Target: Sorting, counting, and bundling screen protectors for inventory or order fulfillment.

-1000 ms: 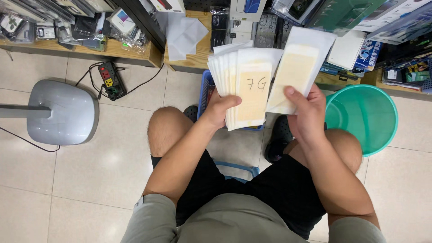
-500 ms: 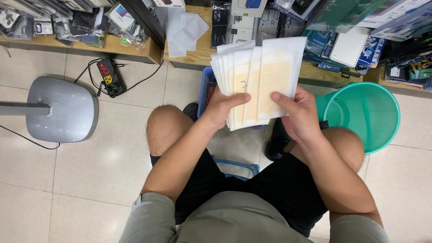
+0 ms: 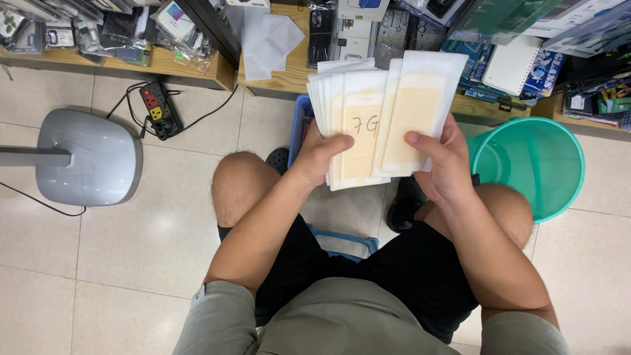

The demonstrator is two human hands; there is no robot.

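A fanned stack of flat white sleeves [image 3: 351, 125] is held up over the knees, in front of the low wooden shelf [image 3: 289, 75], and the step in hand seems to be a sorting through the stack. The left hand [image 3: 322, 154] is clamped on the stack's lower left edge, thumb laid across the front sleeve. The right hand [image 3: 440, 161] is closed on a few sleeves [image 3: 420, 108] at the right of the fan, which are tilted slightly away from the rest but still overlap them. Each sleeve is seen to be long and narrow, white at the borders with a pale yellow panel showing through (a handwritten mark is on the front one). The next move would seem to call for a thumb slide that frees one sleeve without spilling the fan, a firm pinch being kept by the left hand. A blue basket [image 3: 301, 128] sits on the floor just behind the stack, and a green bucket [image 3: 539, 164] stands beside the right knee.
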